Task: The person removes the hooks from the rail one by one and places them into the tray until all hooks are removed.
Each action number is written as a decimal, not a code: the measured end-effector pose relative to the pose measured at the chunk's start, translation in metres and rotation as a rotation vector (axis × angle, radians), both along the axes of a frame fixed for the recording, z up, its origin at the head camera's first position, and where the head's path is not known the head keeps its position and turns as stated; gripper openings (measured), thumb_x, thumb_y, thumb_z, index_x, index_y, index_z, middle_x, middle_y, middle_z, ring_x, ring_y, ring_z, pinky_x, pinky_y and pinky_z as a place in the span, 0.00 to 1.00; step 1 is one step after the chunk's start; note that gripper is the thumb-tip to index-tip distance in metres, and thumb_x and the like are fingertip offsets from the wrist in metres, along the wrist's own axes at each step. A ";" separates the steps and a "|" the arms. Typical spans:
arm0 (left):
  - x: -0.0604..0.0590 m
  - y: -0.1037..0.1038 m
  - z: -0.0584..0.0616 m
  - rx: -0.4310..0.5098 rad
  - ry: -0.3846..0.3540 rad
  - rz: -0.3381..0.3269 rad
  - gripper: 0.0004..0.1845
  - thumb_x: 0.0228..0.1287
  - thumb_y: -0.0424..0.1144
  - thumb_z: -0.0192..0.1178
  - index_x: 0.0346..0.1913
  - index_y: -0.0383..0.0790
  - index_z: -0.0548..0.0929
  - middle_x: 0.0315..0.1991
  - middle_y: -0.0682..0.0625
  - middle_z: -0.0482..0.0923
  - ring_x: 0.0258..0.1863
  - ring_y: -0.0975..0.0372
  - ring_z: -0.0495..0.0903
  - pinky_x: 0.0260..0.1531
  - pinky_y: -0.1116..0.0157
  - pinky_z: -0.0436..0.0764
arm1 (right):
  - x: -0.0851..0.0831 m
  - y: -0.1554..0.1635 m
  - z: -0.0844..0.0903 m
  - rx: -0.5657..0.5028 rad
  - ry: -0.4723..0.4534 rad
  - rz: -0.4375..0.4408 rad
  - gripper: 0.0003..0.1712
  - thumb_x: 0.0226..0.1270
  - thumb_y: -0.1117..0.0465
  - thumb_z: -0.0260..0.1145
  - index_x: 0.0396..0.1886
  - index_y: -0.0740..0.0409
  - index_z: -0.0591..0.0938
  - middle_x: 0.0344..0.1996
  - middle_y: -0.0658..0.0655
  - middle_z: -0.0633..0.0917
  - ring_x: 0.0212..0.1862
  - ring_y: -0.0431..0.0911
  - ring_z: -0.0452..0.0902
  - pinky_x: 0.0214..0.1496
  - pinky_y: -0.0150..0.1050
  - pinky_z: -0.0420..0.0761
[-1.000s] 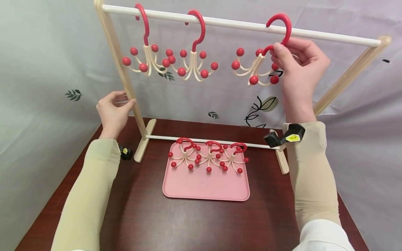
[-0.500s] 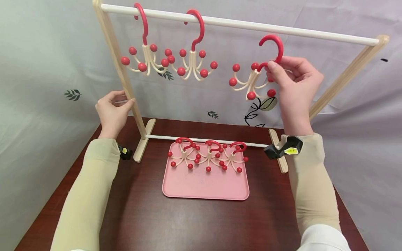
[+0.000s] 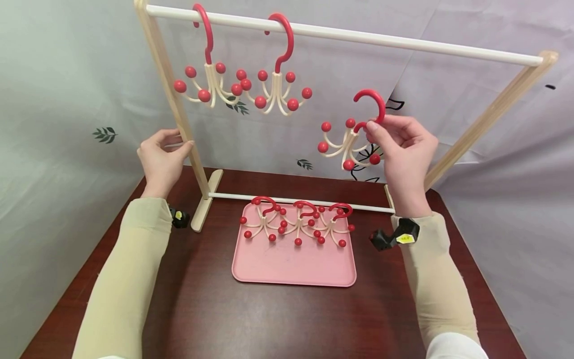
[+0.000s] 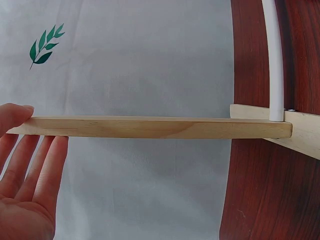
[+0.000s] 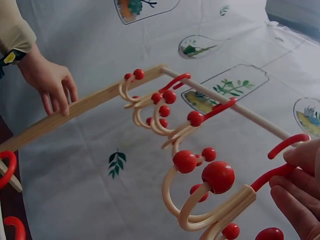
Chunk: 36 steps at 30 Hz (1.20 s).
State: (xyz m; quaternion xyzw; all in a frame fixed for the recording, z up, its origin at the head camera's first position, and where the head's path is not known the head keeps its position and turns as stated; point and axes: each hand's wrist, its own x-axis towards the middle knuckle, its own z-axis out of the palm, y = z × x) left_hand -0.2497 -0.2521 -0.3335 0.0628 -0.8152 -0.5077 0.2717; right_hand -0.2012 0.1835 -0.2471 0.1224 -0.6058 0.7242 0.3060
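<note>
1. A dark red-brown table (image 3: pixel 278 319) carries everything, with a pale leaf-printed cloth (image 3: pixel 67 99) hung behind it.
2. A wooden rack (image 3: pixel 489 112) stands across the table's far half, with slanted wooden uprights, a white top rail (image 3: pixel 403 43) and a thin white lower rod.
3. A pink tray (image 3: pixel 293 267) lies flat in front of the rack, just beside the lower rod.
4. The left hand (image 3: pixel 160 160) grips the rack's left upright (image 3: pixel 179 114): the thumb lies on one face and the fingers reach round the other. In the left wrist view the fingers are fairly straight along the wood.
5. The right hand (image 3: pixel 405 149) is held in the air below the top rail, right of centre. Its thumb and fingertips pinch the held hanger (image 3: pixel 354 134) at the base of its red hook.
6. That held hanger is clear of the rail, tilted, with its cream prongs and red ball tips fanned out to the left of the hand.
7. Two hung hangers (image 3: pixel 242 85) dangle side by side from the rail's left part, their ball tips nearly touching.
8. Three tray hangers (image 3: pixel 298 222) lie in a row along the tray's far edge, close together.
</note>
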 end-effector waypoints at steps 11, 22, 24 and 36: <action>0.000 0.001 0.000 0.003 0.000 -0.001 0.20 0.61 0.45 0.74 0.56 0.46 0.88 0.48 0.48 0.88 0.43 0.63 0.87 0.43 0.69 0.85 | 0.018 -0.007 -0.033 0.052 -0.066 0.045 0.15 0.57 0.69 0.79 0.43 0.70 0.88 0.36 0.63 0.90 0.39 0.50 0.88 0.39 0.35 0.86; 0.002 0.000 -0.001 0.007 -0.006 0.004 0.20 0.61 0.45 0.74 0.56 0.46 0.88 0.47 0.48 0.88 0.43 0.63 0.87 0.44 0.69 0.85 | 0.035 -0.022 -0.065 0.139 -0.101 0.109 0.14 0.60 0.69 0.77 0.45 0.70 0.87 0.38 0.62 0.90 0.41 0.49 0.89 0.40 0.34 0.86; 0.002 0.000 -0.001 0.010 -0.006 0.005 0.20 0.61 0.45 0.74 0.56 0.46 0.88 0.47 0.48 0.88 0.43 0.64 0.87 0.44 0.69 0.85 | 0.038 -0.025 -0.070 0.157 -0.112 0.114 0.14 0.60 0.68 0.77 0.45 0.69 0.87 0.38 0.62 0.90 0.41 0.49 0.89 0.40 0.34 0.86; 0.001 0.001 0.000 0.006 0.002 0.003 0.20 0.61 0.44 0.74 0.56 0.46 0.88 0.47 0.48 0.88 0.42 0.65 0.87 0.42 0.70 0.85 | 0.059 -0.044 -0.096 0.229 -0.170 0.214 0.12 0.63 0.67 0.76 0.45 0.67 0.87 0.39 0.61 0.90 0.41 0.52 0.88 0.39 0.37 0.87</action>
